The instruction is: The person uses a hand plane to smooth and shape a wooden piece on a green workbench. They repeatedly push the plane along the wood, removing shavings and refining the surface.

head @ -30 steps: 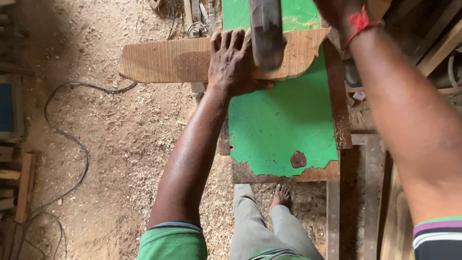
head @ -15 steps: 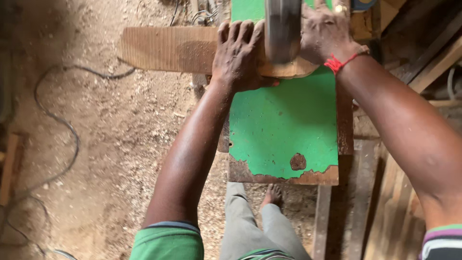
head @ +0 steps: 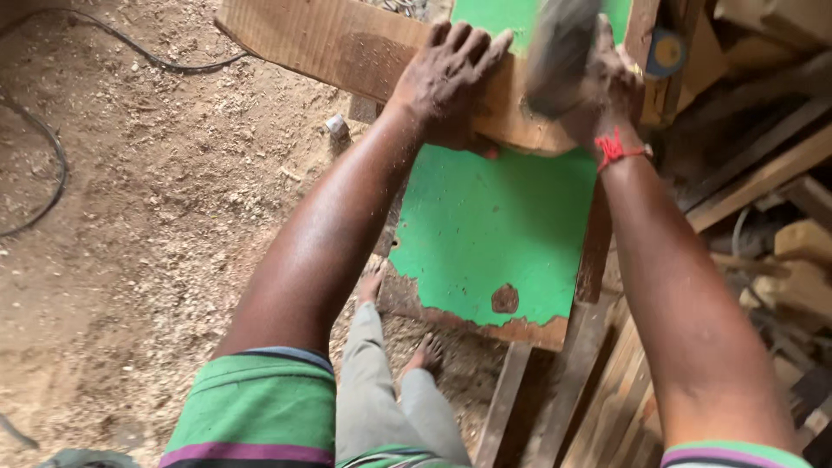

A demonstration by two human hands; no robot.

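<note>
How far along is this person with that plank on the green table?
Done: the wooden plank lies across the green table, and sawdust covers the floor. In hand: the left hand presses the plank flat; the right hand grips a blurred tool. How much work is left cannot be judged.

The person wears a short-sleeved shirt (head: 251,407) in green, with a band of purple and a thin dark line near the edge of each sleeve; the same bands show on the right sleeve (head: 737,452); both forearms are bare below the sleeves. A thin red string (head: 617,149) is tied around the right wrist, just below the right hand (head: 607,91), with a small knot and loose ends; the left hand (head: 446,82) has no ring and no band. The trousers (head: 381,399), between the two sleeves, are light grey-green; the feet (head: 425,354) below the trousers are bare.
</note>
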